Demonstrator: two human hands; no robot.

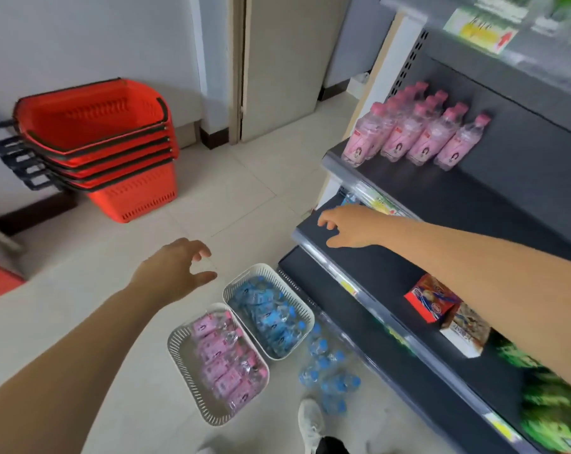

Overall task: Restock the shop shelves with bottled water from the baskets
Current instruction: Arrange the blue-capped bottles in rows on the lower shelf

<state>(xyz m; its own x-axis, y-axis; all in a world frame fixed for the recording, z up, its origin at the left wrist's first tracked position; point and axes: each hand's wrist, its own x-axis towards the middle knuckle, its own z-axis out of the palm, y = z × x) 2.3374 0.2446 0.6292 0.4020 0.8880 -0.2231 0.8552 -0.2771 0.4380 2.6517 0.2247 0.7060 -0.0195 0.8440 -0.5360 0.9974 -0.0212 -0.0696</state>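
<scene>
Head view only.

Found both hands empty. Left hand (176, 267) held over the floor just beyond the baskets, fingers spread and loosely bent, gripping nothing. Right hand (349, 226) stretched over the front lip of the middle shelf (313, 232), fingers relaxed, likewise holding nothing.

Located stock as follows:
- pink bottles (225, 365) lying in the near basket (184, 362);
- blue bottles (271, 319) lying in the far basket (305, 309), touching the near one;
- loose blue bottles (326, 371) on the floor between far basket and shelving foot;
- shelved pink bottles (408, 136) upright at the left end of the upper shelf (493, 194), with bare board to the right.

Judged hazards:
- Kicking or treading on the loose blue bottles, given the shoe (310, 421) just beside them.
- Toppling the shelved pink bottles, tall and narrow, through pushing new stock hard against the row.
- Mixing colours on one shelf through grabbing without looking down.
- Dropping a bottle through a hurried one-handed pinch on smooth plastic.
</scene>
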